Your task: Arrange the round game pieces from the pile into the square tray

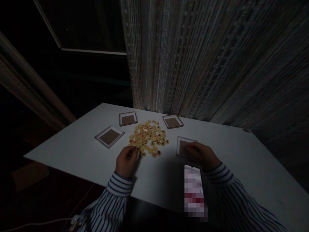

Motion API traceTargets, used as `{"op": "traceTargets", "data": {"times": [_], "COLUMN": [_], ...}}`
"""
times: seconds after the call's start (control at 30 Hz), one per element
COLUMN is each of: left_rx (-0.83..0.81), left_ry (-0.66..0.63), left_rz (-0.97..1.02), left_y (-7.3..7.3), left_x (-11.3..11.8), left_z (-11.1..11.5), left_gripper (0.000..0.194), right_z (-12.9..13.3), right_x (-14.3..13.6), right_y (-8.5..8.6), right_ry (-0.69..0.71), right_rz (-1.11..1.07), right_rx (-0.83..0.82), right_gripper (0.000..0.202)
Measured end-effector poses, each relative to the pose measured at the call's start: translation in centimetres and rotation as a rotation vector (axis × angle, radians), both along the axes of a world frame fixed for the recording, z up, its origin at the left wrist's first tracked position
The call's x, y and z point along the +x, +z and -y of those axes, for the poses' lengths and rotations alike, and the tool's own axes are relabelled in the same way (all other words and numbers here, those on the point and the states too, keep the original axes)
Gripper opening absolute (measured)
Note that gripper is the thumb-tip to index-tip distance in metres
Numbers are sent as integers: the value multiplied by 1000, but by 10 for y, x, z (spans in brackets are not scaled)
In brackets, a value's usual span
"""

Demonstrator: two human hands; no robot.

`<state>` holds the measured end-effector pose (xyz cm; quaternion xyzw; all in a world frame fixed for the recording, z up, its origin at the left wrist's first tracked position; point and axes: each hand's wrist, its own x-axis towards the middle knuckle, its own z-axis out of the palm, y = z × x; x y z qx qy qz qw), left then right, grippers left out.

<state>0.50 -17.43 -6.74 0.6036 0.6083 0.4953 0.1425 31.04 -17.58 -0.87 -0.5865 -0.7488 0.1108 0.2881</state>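
Note:
A loose pile of round, pale wooden Chinese chess pieces (147,137) lies mid-table, some showing red or black characters, others blank side up. At the pile's near left edge is my left hand (126,161), fingers curled and tips pinched together against a piece; the grip is partly hidden in shadow. My right hand (202,155) is over the right part of a shallow, light-rimmed tray (181,146) with a brown bottom. Its fingers are drawn together, and whatever they hold is hidden.
Three more shallow trays stand around the pile: near left (109,136), far left (127,119) and far right (173,121). A lit phone (193,190) is close to my right wrist. String curtains (169,64) hang behind the white table (79,151). The room is dark.

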Motion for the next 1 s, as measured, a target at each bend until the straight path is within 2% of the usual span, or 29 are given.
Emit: {"op": "traceTargets", "data": {"times": [0.2, 0.37, 0.53, 0.87, 1.0], "left_rx": [81, 145, 85, 24, 0], "left_ry": [-64, -88, -85, -83, -93], "left_rz": [-129, -311, -431, -489, -525], "left_y": [-3, -5, -13, -23, -25], "left_x": [-2, -3, 1, 6, 6], "left_z": [2, 5, 8, 8, 7], "left_gripper": [21, 20, 23, 26, 27], "right_z": [-8, -13, -19, -21, -16], "right_x": [-7, -15, -27, -59, -81], "right_y": [5, 8, 2, -5, -2], "right_ry": [27, 39, 97, 217, 317], "right_rz": [63, 104, 162, 390, 483], "right_rx": [-18, -25, -36, -8, -151], "right_gripper": [21, 19, 19, 21, 23]}}
